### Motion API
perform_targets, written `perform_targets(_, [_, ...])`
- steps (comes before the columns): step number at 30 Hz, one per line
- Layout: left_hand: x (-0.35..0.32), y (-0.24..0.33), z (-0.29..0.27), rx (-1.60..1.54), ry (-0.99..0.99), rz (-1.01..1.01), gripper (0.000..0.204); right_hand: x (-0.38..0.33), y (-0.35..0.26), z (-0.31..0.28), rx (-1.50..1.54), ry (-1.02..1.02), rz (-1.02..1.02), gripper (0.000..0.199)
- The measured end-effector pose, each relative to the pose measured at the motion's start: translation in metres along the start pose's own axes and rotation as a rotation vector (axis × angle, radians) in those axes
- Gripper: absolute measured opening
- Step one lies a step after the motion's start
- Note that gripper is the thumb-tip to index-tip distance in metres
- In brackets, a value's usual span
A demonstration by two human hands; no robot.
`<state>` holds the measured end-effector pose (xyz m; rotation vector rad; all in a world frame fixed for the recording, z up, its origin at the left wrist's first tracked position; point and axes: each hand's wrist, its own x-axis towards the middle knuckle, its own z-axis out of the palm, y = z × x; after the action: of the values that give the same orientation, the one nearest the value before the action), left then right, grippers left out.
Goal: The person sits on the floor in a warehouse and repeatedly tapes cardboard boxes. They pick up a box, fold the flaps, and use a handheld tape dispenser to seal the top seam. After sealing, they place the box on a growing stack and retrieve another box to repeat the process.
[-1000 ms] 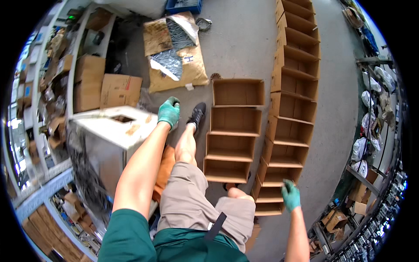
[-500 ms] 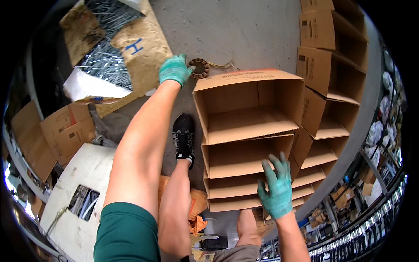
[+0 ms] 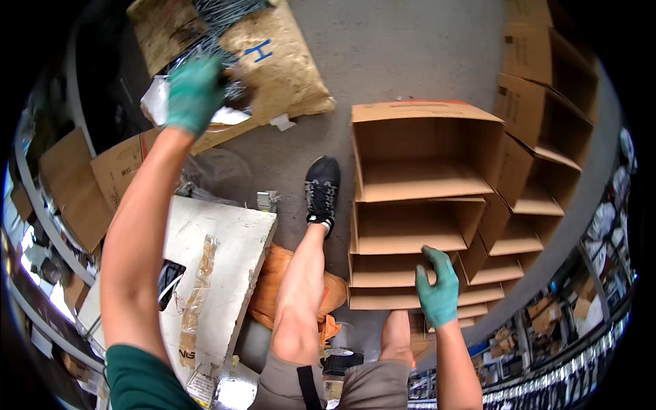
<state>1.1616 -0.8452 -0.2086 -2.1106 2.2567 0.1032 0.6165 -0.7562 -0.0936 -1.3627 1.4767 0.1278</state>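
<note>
The gloved left hand (image 3: 196, 96) is closed on a dark brown piece (image 3: 238, 94), probably round but blurred, over the lower edge of a torn sack (image 3: 295, 80) of thin metal rods (image 3: 223, 15), cut off above. The right hand (image 3: 439, 290), thumb and fingers apart, hangs by the lower right corner of the stacked open cartons (image 3: 424, 179), lowest interiors mostly hidden.

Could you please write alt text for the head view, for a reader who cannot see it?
A green-gloved left hand, blurred, holds a dark object over a torn sack of thin grey pieces. The right hand, also gloved, is near a row of open cardboard boxes, with a second row at right.
</note>
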Motion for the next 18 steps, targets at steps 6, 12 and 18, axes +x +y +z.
perform_targets(6, [-0.086, 0.056, -0.046, -0.029, -0.439, -0.118, 0.069, -0.085, 0.120, 0.043, 0.806, 0.129, 0.837, 0.026])
perform_targets(12, [-0.051, 0.268, -0.026, -0.410, -0.367, 0.139, 0.067, -0.209, 0.290, 0.141, 0.912, 0.039, 1.404, 0.036])
perform_targets(18, [-0.021, 0.370, 0.044, -0.128, -0.605, 0.206, 0.063, -0.192, 0.340, 0.220, 1.216, 0.101, 1.548, 0.040])
